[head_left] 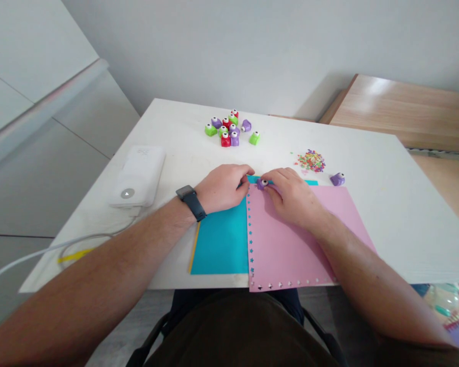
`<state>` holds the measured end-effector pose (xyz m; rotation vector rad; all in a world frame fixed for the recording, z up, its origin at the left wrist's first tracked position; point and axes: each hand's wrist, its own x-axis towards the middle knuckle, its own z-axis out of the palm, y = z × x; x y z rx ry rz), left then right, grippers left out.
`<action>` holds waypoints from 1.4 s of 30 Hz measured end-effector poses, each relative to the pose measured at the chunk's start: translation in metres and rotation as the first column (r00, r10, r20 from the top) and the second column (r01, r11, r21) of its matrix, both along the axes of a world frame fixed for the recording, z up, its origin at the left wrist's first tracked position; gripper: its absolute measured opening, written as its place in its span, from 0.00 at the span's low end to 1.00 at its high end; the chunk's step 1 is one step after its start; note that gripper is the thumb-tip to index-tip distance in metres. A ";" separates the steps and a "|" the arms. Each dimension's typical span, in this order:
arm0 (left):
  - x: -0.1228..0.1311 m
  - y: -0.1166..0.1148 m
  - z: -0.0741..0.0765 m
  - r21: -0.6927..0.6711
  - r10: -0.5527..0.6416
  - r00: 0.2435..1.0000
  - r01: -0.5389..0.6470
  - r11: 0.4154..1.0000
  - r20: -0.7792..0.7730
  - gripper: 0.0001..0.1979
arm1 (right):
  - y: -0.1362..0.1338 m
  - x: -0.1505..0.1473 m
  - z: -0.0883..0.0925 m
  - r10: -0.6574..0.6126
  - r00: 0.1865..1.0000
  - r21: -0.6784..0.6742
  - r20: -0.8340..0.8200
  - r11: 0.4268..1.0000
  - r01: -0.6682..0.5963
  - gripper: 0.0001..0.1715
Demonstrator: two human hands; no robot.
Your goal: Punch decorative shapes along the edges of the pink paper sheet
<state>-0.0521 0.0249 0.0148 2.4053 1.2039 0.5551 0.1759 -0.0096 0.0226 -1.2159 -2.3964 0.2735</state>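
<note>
A pink paper sheet lies on top of a teal sheet near the table's front edge. Star holes run along the pink sheet's left and bottom edges. A small purple paper punch sits at the pink sheet's top left corner. My right hand has its fingers closed around the punch. My left hand, with a dark watch on its wrist, lies curled on the teal sheet, its fingertips touching the punch.
A cluster of several green, red and purple punches sits at the far middle of the white table. A confetti pile, a lone purple punch and a white power bank with cable are nearby. A wooden bench stands right.
</note>
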 end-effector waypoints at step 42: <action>0.006 -0.005 0.002 0.184 -0.190 0.980 0.178 0.967 0.053 0.18 | -0.002 0.006 0.002 0.069 0.996 0.113 -0.050 0.992 -0.063 0.15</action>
